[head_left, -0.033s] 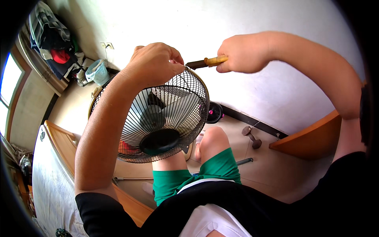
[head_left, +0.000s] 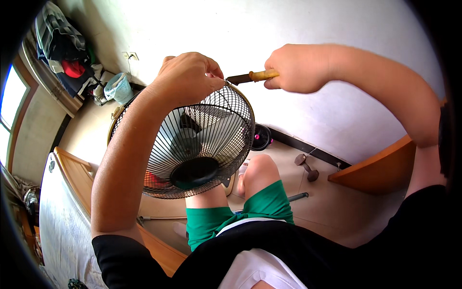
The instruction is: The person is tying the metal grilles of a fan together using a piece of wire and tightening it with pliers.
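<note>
My left hand [head_left: 190, 77] grips the top rim of a round black wire fan guard [head_left: 211, 130], which I hold up in front of me above my knee. Grey blades and a dark hub show through the grille. My right hand [head_left: 296, 67] is closed on a tool with a yellowish handle [head_left: 262, 74]. Its dark shaft points left and ends at the guard's rim beside my left fingers.
I sit in green shorts [head_left: 262, 209] beside a white wall. On the floor lie a small dumbbell [head_left: 306, 166], a round dark object [head_left: 261, 136] and a metal rod [head_left: 296, 196]. A wooden bed edge [head_left: 72, 168] runs left, a wooden board [head_left: 380, 168] right. Clothes and a pale basket [head_left: 118, 88] sit far left.
</note>
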The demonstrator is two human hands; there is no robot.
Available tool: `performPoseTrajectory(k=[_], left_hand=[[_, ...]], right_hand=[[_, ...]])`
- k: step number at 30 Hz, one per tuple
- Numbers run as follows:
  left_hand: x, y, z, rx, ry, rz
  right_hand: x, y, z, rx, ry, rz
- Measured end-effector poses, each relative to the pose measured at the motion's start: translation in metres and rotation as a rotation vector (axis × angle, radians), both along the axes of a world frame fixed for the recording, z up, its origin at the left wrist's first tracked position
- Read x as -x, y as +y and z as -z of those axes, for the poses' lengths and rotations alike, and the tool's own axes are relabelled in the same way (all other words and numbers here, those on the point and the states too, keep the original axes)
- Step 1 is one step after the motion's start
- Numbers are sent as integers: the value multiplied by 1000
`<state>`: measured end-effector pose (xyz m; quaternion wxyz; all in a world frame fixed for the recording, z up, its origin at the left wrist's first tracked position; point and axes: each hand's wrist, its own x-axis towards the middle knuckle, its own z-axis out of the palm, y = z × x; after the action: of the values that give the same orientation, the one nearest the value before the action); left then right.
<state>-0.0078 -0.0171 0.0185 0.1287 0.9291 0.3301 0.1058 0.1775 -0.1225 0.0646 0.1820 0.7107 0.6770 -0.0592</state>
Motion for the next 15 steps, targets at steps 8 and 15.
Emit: performPoseTrajectory(k=[8,15], left_hand=[[-3,-3,-2,51,-25,-16],[-3,-5,-11,111,20,-60]], right_hand=[[-43,-7,55,-520,-154,-356],[-89,37,83,-944,-162,-839]])
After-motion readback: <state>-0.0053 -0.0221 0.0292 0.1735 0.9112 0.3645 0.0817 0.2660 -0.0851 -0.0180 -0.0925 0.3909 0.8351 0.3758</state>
